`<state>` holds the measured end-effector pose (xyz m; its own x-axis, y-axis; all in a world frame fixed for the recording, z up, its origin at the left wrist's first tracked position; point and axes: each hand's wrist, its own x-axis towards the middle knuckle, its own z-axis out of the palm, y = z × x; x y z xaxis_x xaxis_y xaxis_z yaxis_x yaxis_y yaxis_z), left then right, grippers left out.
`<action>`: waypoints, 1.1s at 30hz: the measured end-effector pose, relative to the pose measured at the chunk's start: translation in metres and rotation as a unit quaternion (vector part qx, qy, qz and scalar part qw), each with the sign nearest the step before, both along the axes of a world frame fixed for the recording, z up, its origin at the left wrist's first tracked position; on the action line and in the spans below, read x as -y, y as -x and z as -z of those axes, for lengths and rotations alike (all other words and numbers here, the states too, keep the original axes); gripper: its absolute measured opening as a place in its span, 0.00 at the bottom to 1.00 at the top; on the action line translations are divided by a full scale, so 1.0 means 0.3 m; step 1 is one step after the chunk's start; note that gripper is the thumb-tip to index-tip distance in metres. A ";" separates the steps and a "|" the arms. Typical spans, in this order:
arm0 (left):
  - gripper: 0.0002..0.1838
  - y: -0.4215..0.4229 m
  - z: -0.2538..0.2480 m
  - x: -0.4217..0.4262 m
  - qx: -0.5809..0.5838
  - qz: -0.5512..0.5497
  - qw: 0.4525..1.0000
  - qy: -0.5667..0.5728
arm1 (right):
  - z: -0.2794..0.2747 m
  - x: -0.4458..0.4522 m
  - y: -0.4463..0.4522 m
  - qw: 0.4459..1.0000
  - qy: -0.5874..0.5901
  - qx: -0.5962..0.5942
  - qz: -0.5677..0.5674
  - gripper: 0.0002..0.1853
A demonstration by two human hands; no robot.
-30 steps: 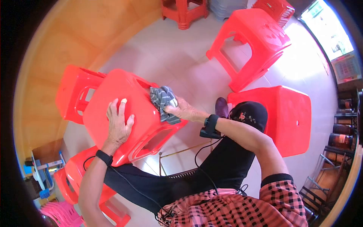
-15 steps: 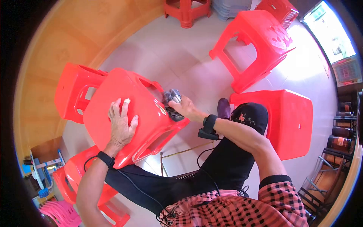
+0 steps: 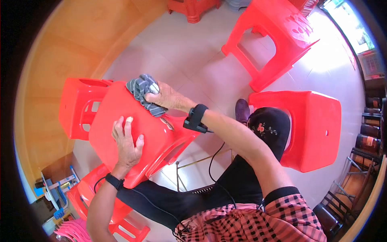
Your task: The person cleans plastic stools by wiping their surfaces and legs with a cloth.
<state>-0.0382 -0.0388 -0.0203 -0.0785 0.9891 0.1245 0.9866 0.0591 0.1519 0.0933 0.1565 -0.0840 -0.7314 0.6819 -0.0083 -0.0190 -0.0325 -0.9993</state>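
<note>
A red plastic stool (image 3: 109, 117) stands in front of me, its seat facing up. My left hand (image 3: 128, 143) rests on that seat with fingers spread and holds nothing. At the seat's far right edge, my right hand (image 3: 167, 97) grips a bunched dark grey striped cloth (image 3: 143, 92), which touches the stool. Part of the cloth is hidden under my fingers. Near the cloth, a small label (image 3: 167, 124) shows on the stool's side. Black bands with devices sit on both my wrists.
Another red stool (image 3: 268, 42) stands farther off to the right, and one (image 3: 316, 131) lies beside my right knee. More red stools (image 3: 76, 109) stand at the left. An orange wall (image 3: 80, 44) curves along the left; dark jars (image 3: 367, 141) line the right.
My right hand has moved the cloth from the stool's side up and left onto the seat's edge. My left hand stays on the seat. The view has shifted slightly.
</note>
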 end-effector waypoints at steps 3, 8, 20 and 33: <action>0.35 0.003 -0.003 -0.001 -0.005 0.005 1.000 0.001 | 0.041 0.031 -0.054 1.000 0.001 -0.023 0.020 0.31; 0.35 0.004 -0.004 -0.004 -0.004 0.006 1.000 0.001 | 0.058 0.027 -0.189 0.988 0.006 0.105 -0.117 0.28; 0.34 0.000 0.000 -0.002 0.005 -0.007 1.000 -0.008 | 0.521 0.131 -0.444 0.949 -0.019 0.305 -0.080 0.34; 0.35 -0.007 -0.008 0.000 0.016 -0.005 1.000 0.012 | 0.012 -0.076 -0.036 0.990 0.059 0.066 -0.106 0.31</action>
